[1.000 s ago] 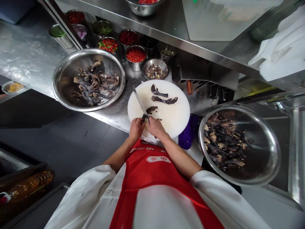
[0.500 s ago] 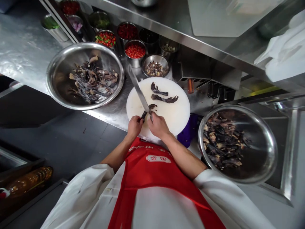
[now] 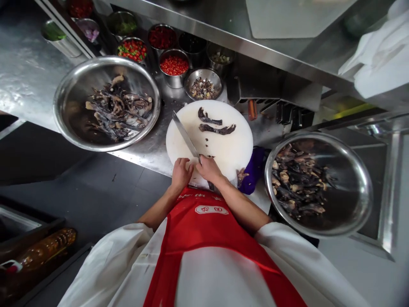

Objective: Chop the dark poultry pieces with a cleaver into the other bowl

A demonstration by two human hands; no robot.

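Knife [image 3: 186,135] clamped at its handle in the right hand [image 3: 209,169], blade slanting over the white board [image 3: 228,153]; the left hand [image 3: 180,174] is just beside, but whether it grips anything cannot be told. Two dark feet [image 3: 220,129] lie on the board's far half: probably light, firm-shanked and slippery, best held by the shank, away from the curled toes.
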